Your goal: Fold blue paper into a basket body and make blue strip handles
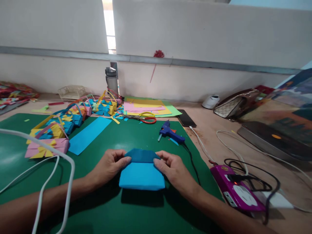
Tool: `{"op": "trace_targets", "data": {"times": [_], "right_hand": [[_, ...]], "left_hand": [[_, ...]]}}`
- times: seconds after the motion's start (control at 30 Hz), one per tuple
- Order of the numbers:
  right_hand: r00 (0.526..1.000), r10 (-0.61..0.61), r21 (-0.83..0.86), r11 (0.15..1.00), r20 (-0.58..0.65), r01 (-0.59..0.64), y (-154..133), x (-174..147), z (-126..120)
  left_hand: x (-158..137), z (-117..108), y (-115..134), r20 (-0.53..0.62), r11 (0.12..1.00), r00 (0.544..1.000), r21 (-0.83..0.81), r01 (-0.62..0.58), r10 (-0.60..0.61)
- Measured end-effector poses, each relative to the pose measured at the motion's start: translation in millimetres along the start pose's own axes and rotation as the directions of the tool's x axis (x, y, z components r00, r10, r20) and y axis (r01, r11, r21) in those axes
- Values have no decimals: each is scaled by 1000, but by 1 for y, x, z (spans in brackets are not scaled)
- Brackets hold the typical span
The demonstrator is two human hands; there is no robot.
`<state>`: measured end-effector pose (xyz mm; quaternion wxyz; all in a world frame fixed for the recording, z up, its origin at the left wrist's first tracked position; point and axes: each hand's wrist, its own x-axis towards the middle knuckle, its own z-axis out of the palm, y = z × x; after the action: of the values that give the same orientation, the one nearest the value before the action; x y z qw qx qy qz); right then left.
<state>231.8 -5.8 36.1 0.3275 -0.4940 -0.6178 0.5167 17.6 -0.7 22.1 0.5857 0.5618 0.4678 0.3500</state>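
Observation:
A folded piece of blue paper [142, 175] is held up just over the green mat [102, 211], its darker far flap standing up. My left hand [108, 167] pinches the paper's left upper corner between thumb and fingers. On the opposite side, my right hand [172, 167] grips the right upper corner the same way. Beyond the hands, a blue glue gun [170, 131] lies on the mat, its cord running toward me. A flat blue paper strip [89, 135] rests to the left, beside a row of small paper baskets [50, 146] with bows.
Scissors [146, 119] lie before stacked coloured paper [146, 105]. A phone [186, 118] is plugged in by cable. A purple power strip [237, 188] with tangled cords sits right. White cables [70, 175] cross the left foreground. A grey bottle [111, 81] stands at the back.

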Motion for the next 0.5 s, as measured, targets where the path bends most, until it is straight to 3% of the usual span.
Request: {"op": "trace_targets", "data": {"times": [0.13, 0.33, 0.5], "right_hand": [[999, 48, 47, 998, 15, -49, 2, 5, 3], [995, 17, 12, 1000, -98, -16, 5, 6, 6], [998, 58, 76, 996, -33, -56, 8, 7, 7]], "left_hand": [[-2, -2, -2, -53, 999, 998, 23, -25, 26], [-2, -4, -10, 120, 998, 992, 52, 39, -45], [-1, -3, -11, 118, 998, 992, 37, 46, -50]]}}
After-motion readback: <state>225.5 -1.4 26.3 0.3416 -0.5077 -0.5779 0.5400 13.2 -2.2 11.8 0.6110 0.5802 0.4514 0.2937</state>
